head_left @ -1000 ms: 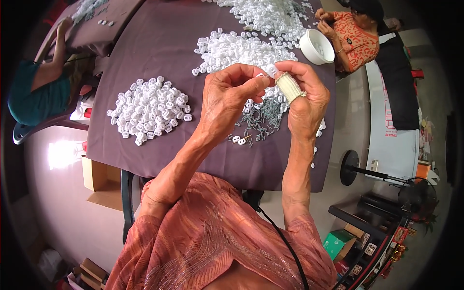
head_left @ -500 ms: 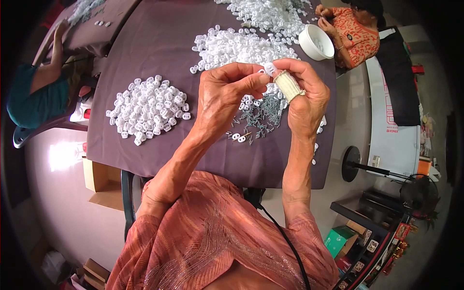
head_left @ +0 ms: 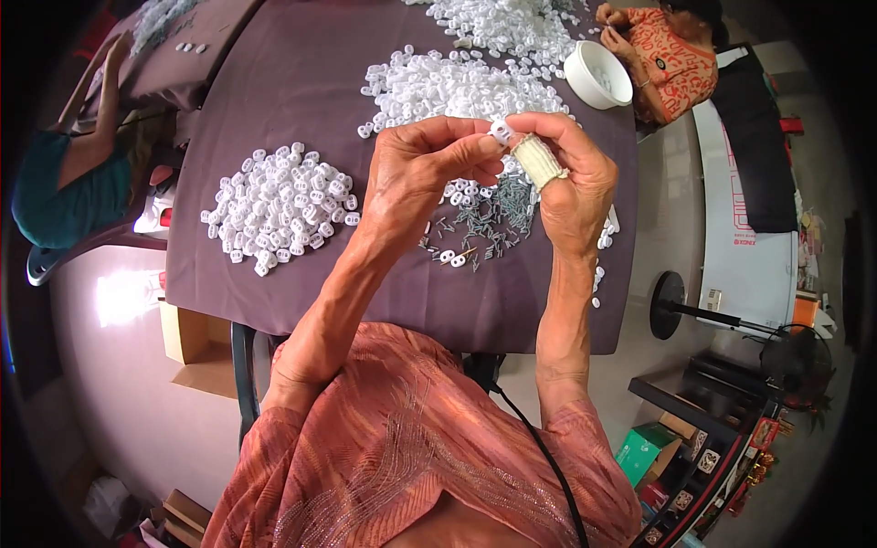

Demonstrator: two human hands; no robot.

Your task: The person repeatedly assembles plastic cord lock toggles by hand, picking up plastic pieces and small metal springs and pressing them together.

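Observation:
Between my fingertips, above the table, is a small white oval plastic piece [head_left: 501, 131] with holes in it. My left hand [head_left: 406, 178] pinches it between thumb and index finger. From the other side, the index finger of my right hand [head_left: 580, 187] meets the piece. A cream ribbed cloth sleeve [head_left: 541, 163] covers my right thumb; whether the right fingers hold anything else is hidden. Below the hands lie many small grey pins that look like screws [head_left: 498, 219]. Near them two white pieces [head_left: 454, 260] lie by a thin brown stick.
A heap of white pieces [head_left: 279, 205] lies left on the brown tablecloth [head_left: 365, 292]. Larger heaps [head_left: 457, 87] spread beyond my hands, beside a white bowl [head_left: 575, 80]. One person [head_left: 667, 64] works at far right, another [head_left: 73, 187] at left. A fan [head_left: 793, 365] stands right.
Both hands have shifted slightly left, and the white piece has turned between the fingertips. The person at left has moved their arms.

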